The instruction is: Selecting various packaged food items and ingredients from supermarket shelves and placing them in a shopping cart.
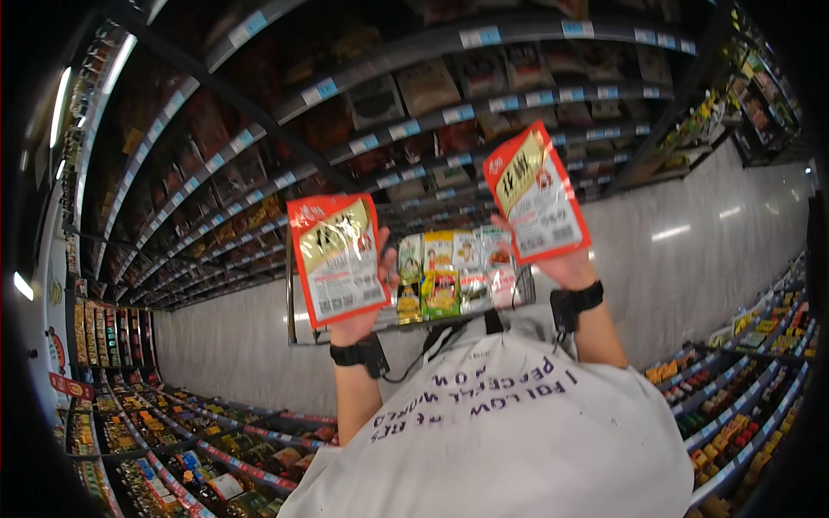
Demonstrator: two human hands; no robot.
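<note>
My left hand (363,317) bears a red-edged plastic food packet (338,259) with a gold band, its printed face turned up towards me. Most of the palm is hidden beneath it, with fingers showing at its right edge. A similar red-edged packet (537,193) lies tilted on my right hand (570,267), which shows below it and at its left edge. Between and beyond the hands is a shopping cart (291,317) with several packets (440,249) laid in two rows. Dark straps with small devices are on both wrists.
Long store shelves (401,129) with bagged goods and price tags rise in front. More shelves stand behind, holding bottles (227,485) at the lower left and jars (719,447) at the lower right. A grey floor aisle (673,239) runs between them.
</note>
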